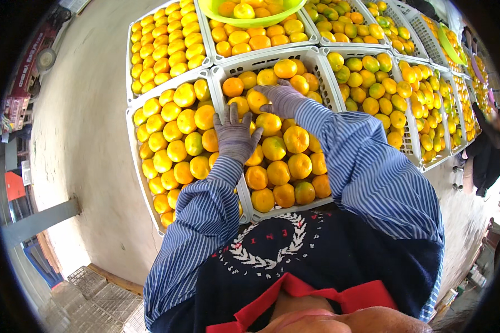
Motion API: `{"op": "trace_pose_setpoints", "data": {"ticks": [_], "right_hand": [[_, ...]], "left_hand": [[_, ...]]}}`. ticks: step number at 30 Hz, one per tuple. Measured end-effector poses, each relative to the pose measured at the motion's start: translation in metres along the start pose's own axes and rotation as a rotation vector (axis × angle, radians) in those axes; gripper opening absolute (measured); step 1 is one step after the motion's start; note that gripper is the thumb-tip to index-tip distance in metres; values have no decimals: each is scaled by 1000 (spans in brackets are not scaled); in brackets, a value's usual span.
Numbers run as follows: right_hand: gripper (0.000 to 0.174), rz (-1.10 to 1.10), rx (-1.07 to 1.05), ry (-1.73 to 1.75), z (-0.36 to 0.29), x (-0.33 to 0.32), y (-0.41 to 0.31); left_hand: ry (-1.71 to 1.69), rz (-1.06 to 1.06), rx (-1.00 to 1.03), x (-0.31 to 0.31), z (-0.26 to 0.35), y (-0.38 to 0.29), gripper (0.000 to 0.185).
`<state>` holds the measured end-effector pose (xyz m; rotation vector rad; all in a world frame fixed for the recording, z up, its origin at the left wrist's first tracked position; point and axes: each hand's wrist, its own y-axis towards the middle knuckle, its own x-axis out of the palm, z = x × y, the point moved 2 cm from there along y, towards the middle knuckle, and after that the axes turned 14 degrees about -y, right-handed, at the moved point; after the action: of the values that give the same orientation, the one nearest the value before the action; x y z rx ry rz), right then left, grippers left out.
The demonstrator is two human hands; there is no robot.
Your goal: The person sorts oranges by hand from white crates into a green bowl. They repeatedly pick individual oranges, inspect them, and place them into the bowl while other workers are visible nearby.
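Note:
Both my hands wear thin greyish-purple gloves and reach over a white plastic crate (291,211) holding yellow-orange citrus fruits. My left hand (235,135) lies palm down near the crate's left side, fingers apart, beside the fruit there; its palm side is hidden. My right hand (281,99) is farther in, its fingers around an orange citrus fruit (257,101); whether it grips the fruit firmly cannot be told. Nearer me, several fruits such as a yellow-orange one (296,139) lie close together in rows. At the crate's far end the fruits sit more loosely.
A second fruit-filled crate (141,164) adjoins on the left, with another (130,66) behind it. A lime-green bowl (250,20) of fruit rests on a crate beyond. More crates run to the right, where a person in dark clothing (485,154) is. Stacked crates (108,299) stand at lower left.

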<state>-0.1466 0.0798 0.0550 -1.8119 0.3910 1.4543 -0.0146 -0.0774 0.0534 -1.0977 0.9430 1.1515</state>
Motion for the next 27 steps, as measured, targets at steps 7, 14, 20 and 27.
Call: {"op": "trace_pose_setpoints", "data": {"ticks": [7, 14, 20, 27], "right_hand": [[75, 23, 1, 48, 22, -6, 2], [60, -19, -24, -397, 32, -17, -11], [51, 346, 240, 289, 47, 7, -54], [62, 234, 170, 277, 39, 52, -79]], "left_hand": [[-373, 92, 293, 4, 20, 43, 87], [-144, 26, 256, 8, 28, 43, 83], [-119, 49, 254, 15, 16, 36, 84], [-117, -41, 284, 7, 25, 40, 47]]}}
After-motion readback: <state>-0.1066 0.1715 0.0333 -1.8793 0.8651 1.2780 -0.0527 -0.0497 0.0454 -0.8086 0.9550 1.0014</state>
